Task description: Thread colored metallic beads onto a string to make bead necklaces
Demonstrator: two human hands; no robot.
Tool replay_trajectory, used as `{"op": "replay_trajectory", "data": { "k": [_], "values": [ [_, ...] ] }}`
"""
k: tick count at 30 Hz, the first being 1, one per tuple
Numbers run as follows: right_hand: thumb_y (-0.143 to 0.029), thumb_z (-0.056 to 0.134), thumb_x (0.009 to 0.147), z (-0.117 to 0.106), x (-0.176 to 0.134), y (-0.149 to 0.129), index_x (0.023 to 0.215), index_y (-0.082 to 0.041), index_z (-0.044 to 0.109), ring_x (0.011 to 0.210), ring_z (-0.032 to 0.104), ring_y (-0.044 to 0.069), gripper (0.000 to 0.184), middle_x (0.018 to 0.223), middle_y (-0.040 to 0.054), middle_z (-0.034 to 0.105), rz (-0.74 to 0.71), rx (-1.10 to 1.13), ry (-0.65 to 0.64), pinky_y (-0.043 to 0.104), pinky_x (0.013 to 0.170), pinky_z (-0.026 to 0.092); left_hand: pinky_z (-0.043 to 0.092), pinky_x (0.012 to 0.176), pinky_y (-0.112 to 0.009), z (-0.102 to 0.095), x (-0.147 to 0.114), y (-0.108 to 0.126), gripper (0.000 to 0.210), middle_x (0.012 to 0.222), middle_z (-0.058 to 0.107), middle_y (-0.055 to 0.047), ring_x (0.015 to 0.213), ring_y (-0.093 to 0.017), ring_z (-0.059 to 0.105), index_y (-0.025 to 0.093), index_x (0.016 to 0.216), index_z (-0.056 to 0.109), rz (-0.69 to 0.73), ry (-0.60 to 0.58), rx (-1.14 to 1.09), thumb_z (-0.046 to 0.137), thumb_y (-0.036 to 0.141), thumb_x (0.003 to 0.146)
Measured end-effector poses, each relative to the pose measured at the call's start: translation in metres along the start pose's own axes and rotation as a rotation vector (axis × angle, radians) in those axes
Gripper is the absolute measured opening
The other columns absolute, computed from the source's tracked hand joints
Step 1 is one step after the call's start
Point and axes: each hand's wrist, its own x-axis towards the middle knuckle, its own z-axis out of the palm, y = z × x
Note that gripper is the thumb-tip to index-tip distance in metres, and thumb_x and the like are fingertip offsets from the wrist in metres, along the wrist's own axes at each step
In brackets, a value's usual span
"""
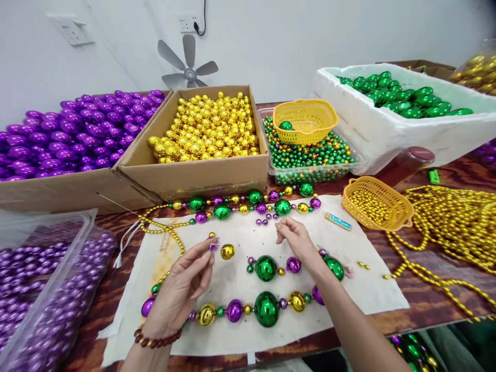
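Note:
My left hand [189,276] is closed in a pinch, with a shiny purple bead [214,242] and a thin pale thread at its fingertips. Just right of them lies a gold bead [228,251] on the white cloth [240,341]. My right hand [296,237] is also pinched, beside several small purple beads [265,221]; whatever its fingertips hold is too small to make out. Between and below the hands are a large green bead [265,268] and a purple bead [293,264]. A strung bead necklace [266,309] runs along the cloth's front and up the left side, partly hidden by both forearms.
Behind the cloth stand boxes of purple beads [77,129] and gold beads [209,126], a clear tub [318,170] and a white foam box [360,124]. A yellow basket [387,219] and gold bead strands [457,222] lie right. A purple bead bag [81,294] sits left.

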Motion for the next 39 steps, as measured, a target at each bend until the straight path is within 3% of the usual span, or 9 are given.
{"op": "replay_trajectory", "data": {
  "k": [6, 10, 15, 18, 21, 26, 31, 35, 39],
  "values": [
    [-0.033, 0.054, 0.088, -0.014, 0.006, 0.013, 0.069, -0.021, 0.054, 0.055, 0.057, 0.016, 0.022, 0.056, -0.0018, 0.060, 0.000, -0.201, 0.029, 0.027, 0.059, 0.044, 0.019, 0.037, -0.016, 0.006, 0.014, -0.009, 0.041, 0.080, 0.063, -0.002, 0.045, -0.004, 0.039, 0.022, 0.116, 0.068, 0.108, 0.024, 0.259, 0.070, 0.036, 0.078],
    [-0.026, 0.057, 0.085, -0.022, 0.002, 0.009, 0.070, -0.022, 0.058, 0.056, 0.058, 0.017, 0.016, 0.057, -0.0012, 0.061, -0.037, -0.397, 0.070, 0.028, 0.059, 0.043, 0.035, 0.045, -0.020, 0.006, 0.022, -0.020, 0.035, 0.075, 0.063, -0.001, 0.046, -0.007, 0.045, 0.018, 0.112, 0.071, 0.236, 0.047, 0.533, 0.066, 0.035, 0.081],
    [-0.018, 0.051, 0.091, -0.005, -0.006, -0.026, 0.093, -0.024, 0.064, 0.078, 0.062, 0.020, 0.015, 0.092, 0.0051, 0.067, -0.183, -0.595, 0.095, 0.034, 0.075, 0.045, 0.042, 0.052, -0.024, 0.008, 0.025, -0.022, 0.034, 0.080, 0.065, -0.003, 0.050, -0.011, 0.050, 0.020, 0.115, 0.069, 0.346, -0.018, 0.711, 0.058, 0.033, 0.086],
    [-0.020, 0.047, 0.096, 0.026, -0.008, -0.046, 0.105, -0.026, 0.065, 0.099, 0.061, 0.020, 0.021, 0.111, 0.0051, 0.066, -0.330, -0.633, -0.090, 0.033, 0.088, 0.044, 0.043, 0.056, -0.024, 0.013, 0.026, -0.016, 0.029, 0.085, 0.065, -0.004, 0.054, -0.011, 0.052, 0.022, 0.113, 0.069, 0.441, -0.105, 0.865, 0.052, 0.029, 0.090],
    [-0.018, 0.051, 0.095, 0.058, -0.006, -0.052, 0.115, -0.028, 0.065, 0.103, 0.062, 0.017, 0.026, 0.117, 0.0020, 0.068, -0.421, -0.641, -0.322, 0.027, 0.088, 0.046, 0.045, 0.060, -0.026, 0.018, 0.028, -0.010, 0.028, 0.088, 0.065, -0.004, 0.060, -0.013, 0.056, 0.023, 0.114, 0.063, 0.490, -0.133, 0.988, 0.045, 0.026, 0.094],
    [-0.016, 0.055, 0.089, 0.075, 0.003, -0.039, 0.096, -0.024, 0.073, 0.085, 0.066, 0.020, 0.021, 0.093, 0.0044, 0.074, -0.369, -0.674, -0.426, 0.028, 0.073, 0.044, 0.046, 0.065, -0.030, 0.017, 0.030, -0.013, 0.015, 0.086, 0.065, -0.002, 0.074, -0.018, 0.061, 0.023, 0.106, 0.052, 0.519, -0.025, 1.083, 0.046, 0.023, 0.093],
    [-0.017, 0.055, 0.088, 0.062, 0.013, -0.026, 0.082, -0.022, 0.071, 0.083, 0.067, 0.021, 0.018, 0.085, 0.0041, 0.074, -0.230, -0.588, -0.346, 0.028, 0.071, 0.042, 0.041, 0.091, -0.041, 0.016, 0.016, -0.029, 0.013, 0.102, 0.060, -0.008, 0.101, -0.025, 0.055, 0.021, 0.102, 0.053, 0.924, 0.250, 1.133, 0.052, 0.018, 0.089],
    [-0.024, 0.049, 0.091, 0.060, 0.017, -0.019, 0.087, -0.020, 0.065, 0.065, 0.068, 0.015, 0.017, 0.077, 0.0015, 0.071, -0.110, -0.350, -0.306, 0.024, 0.062, 0.047, 0.044, 0.082, -0.035, 0.015, 0.008, -0.050, 0.010, 0.095, 0.059, -0.006, 0.091, -0.022, 0.056, 0.022, 0.097, 0.056, 0.761, 0.085, 1.068, 0.047, 0.020, 0.093],
    [-0.028, 0.053, 0.088, 0.069, 0.018, -0.026, 0.085, -0.018, 0.061, 0.057, 0.067, 0.013, 0.014, 0.071, 0.0008, 0.069, -0.039, -0.086, -0.337, 0.022, 0.054, 0.048, 0.047, 0.077, -0.033, 0.022, 0.026, -0.062, 0.031, 0.113, 0.056, -0.006, 0.086, -0.019, 0.060, 0.025, 0.124, 0.052, 0.514, 0.011, 0.965, 0.048, 0.027, 0.093]
  ]
}}
